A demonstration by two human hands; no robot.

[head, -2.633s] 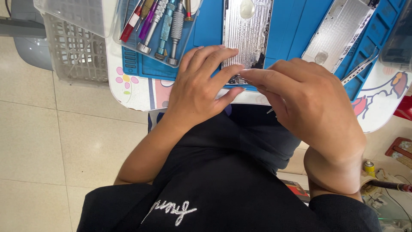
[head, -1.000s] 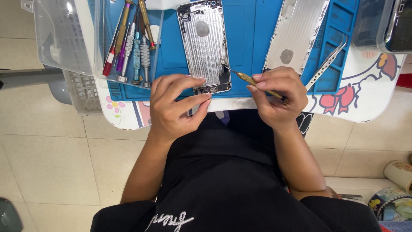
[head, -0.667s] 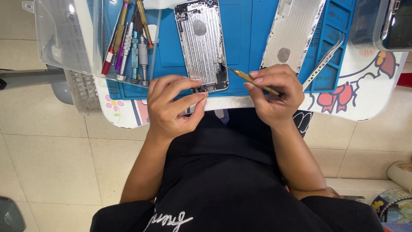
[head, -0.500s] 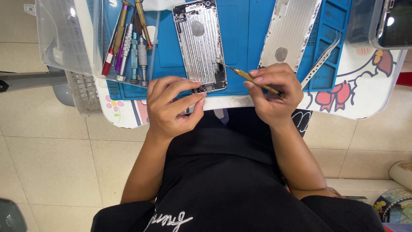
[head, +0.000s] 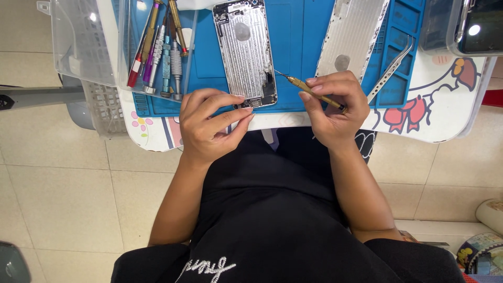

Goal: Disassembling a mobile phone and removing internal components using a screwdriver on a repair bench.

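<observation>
right hand (head: 335, 112) grip pinching a gold screwdriver (head: 309, 90), tip at the open phone (head: 245, 52) mid-frame, left hand (head: 209, 126) fingers curled on its bottom edge, holding nothing, blue mat (head: 298, 31)

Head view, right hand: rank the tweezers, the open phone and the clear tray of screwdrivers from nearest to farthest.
From the right hand:
1. Tweezers, just beside it on the blue mat's right.
2. Open phone, to its left, mid-mat.
3. Tray of screwdrivers, far left.

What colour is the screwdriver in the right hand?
Gold, seen in the head view: the screwdriver in the right hand.
</observation>
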